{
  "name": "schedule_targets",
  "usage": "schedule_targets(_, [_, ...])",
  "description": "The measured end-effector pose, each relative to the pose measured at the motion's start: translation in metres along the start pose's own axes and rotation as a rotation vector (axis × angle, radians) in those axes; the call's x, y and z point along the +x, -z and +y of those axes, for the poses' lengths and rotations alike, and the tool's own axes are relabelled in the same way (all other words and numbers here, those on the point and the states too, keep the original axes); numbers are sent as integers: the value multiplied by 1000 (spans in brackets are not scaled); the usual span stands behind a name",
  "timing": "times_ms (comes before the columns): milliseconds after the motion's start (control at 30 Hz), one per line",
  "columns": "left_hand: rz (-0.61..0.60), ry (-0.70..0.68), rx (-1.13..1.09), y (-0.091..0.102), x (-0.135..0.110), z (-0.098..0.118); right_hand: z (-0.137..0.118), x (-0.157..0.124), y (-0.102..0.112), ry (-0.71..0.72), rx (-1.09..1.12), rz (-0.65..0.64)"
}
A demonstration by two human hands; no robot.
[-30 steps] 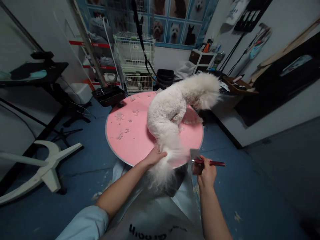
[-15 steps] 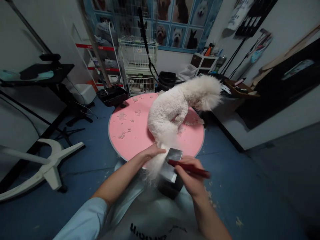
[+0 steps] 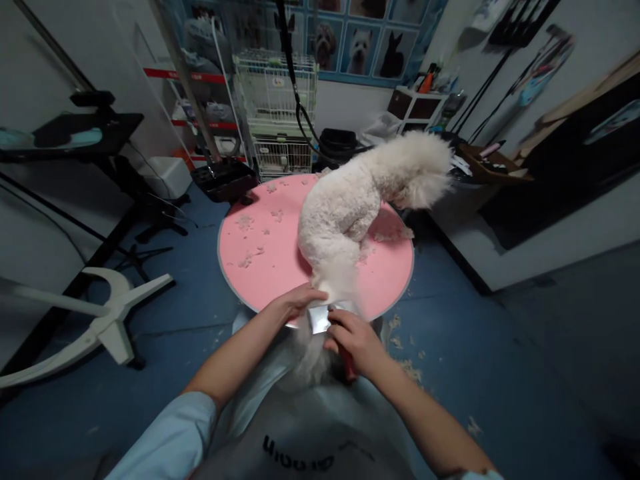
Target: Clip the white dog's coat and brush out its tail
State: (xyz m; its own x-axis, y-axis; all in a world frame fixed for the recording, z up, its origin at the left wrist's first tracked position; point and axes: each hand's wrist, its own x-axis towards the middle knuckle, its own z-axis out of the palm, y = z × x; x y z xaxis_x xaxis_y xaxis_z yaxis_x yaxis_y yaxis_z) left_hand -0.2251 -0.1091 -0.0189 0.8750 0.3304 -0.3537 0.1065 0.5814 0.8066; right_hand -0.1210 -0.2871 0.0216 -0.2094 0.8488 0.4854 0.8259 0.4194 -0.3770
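At the near edge of the pink table [image 3: 267, 277], the left hand [image 3: 301, 297] grasped the white dog [image 3: 340, 210] by its rear fur; the right hand [image 3: 357, 339] held a red-handled brush [image 3: 320, 319] there. Clippings [image 3: 245, 222] lay toward the left edge.

Pale blue sleeves [image 3: 173, 427] and what looks like a grey apron [image 3: 280, 417] printed with dark lettering [image 3: 281, 457]

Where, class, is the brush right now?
In the head view, the brush is just below centre, in the right hand, against the dog's long fur, beside the left hand, by the table's near edge.
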Motion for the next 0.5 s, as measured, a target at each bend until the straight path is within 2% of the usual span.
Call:
schedule_targets(100, [5,-15,-4,2,1,-3,5,-8,-17,-23,10,-30])
schedule_targets(200, [20,-63,15,-1,1,-7,-4,-30,-20,-66,43,-25])
schedule_targets(400, [169,-77,51,-19,2,-14,-26,-60,-2,-163,295,-43])
schedule_targets(467, [182,-88,36,-26,1,-15,-36,-66,5,-268,423,-34])
schedule_targets(500, [180,-105,34,-30,1,-15,-42,-70,9,-370,500,24])
